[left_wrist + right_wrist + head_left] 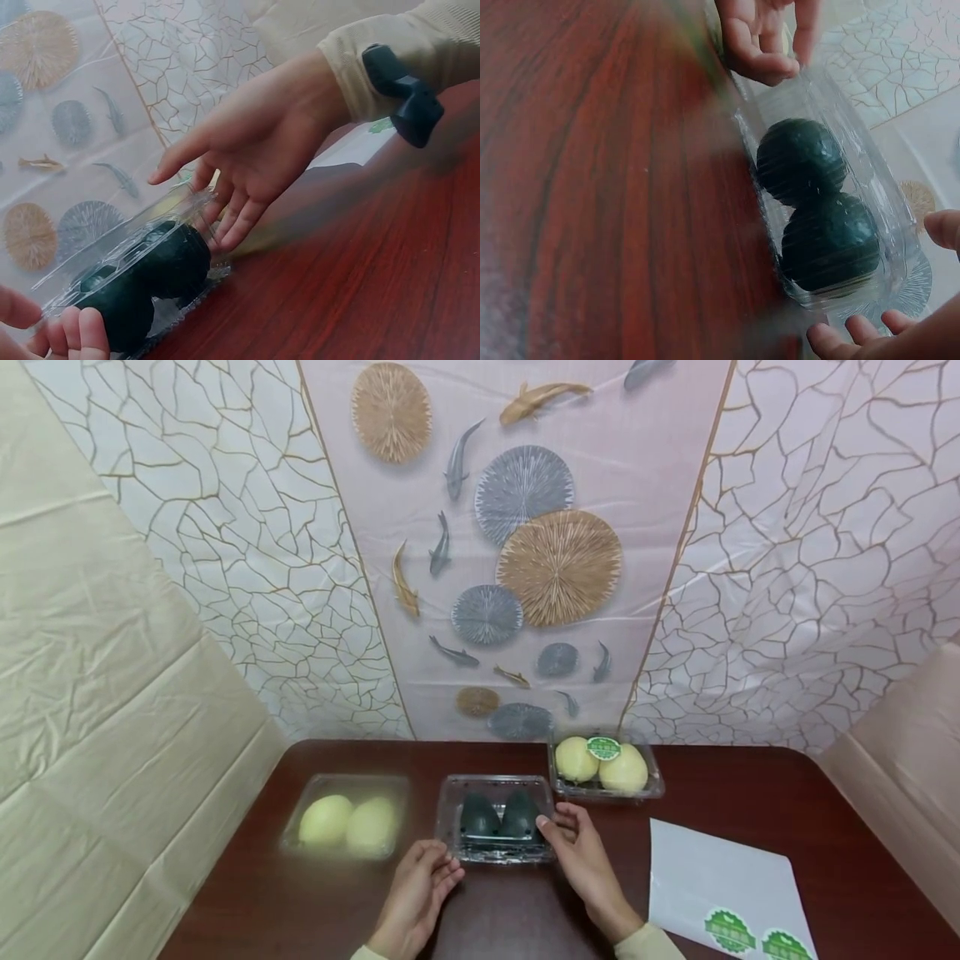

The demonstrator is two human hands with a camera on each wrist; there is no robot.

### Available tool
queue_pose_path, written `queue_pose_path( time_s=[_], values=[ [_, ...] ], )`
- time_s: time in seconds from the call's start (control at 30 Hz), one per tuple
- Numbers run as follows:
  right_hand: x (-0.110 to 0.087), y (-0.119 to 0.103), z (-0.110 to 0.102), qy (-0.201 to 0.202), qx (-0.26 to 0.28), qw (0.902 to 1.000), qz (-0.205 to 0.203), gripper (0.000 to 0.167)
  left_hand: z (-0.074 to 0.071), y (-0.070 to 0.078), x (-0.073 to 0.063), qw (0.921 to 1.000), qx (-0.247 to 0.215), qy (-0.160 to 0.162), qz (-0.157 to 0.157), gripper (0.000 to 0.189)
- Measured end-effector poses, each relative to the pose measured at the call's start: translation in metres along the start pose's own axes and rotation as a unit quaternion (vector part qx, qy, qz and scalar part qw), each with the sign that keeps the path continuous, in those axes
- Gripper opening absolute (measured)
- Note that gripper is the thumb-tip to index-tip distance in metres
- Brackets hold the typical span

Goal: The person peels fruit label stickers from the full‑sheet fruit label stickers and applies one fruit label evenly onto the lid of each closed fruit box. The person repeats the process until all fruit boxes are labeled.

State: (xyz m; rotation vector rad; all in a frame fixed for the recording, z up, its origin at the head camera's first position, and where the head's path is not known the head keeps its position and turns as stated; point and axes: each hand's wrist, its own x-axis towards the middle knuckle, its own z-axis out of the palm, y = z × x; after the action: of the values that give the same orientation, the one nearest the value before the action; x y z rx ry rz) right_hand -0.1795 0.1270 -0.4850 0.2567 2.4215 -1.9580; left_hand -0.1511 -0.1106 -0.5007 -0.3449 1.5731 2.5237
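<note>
A clear plastic clamshell box [495, 850] sits on the table in front of me, its lid down. Inside are two dark green, rounded fruits [801, 161] that look like avocados. My left hand [422, 893] is at the box's near left corner, fingers loosely bent and fingertips right at the edge. At the opposite end is my right hand [588, 864], thumb and fingers spread beside the box wall. The left wrist view shows the right hand [259, 142] with its palm towards the box and fingers fairly straight.
On the left lies another clear box [292, 842] with two pale yellow fruits, blurred in the head view. A similar labelled box [652, 787] stands at the back right. A white sheet [720, 868] with green round stickers [729, 930] lies right on the dark wooden table [247, 893].
</note>
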Motion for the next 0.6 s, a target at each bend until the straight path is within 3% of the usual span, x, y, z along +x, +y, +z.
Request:
queue_pose_path(
  time_s=[0.47, 0.6],
  values=[
    [0.004, 0.001, 0.003, -0.037, 0.034, 0.9986, 0.015, 0.078, -0.007, -0.003, -0.011, 0.9996, 0.012, -0.025, -0.011, 0.008],
    [0.002, 0.003, 0.004, -0.040, 0.047, 0.9981, 0.007, 0.076, -0.010, -0.002, -0.014, 0.9978, 0.057, -0.032, -0.010, 0.005]
  ],
)
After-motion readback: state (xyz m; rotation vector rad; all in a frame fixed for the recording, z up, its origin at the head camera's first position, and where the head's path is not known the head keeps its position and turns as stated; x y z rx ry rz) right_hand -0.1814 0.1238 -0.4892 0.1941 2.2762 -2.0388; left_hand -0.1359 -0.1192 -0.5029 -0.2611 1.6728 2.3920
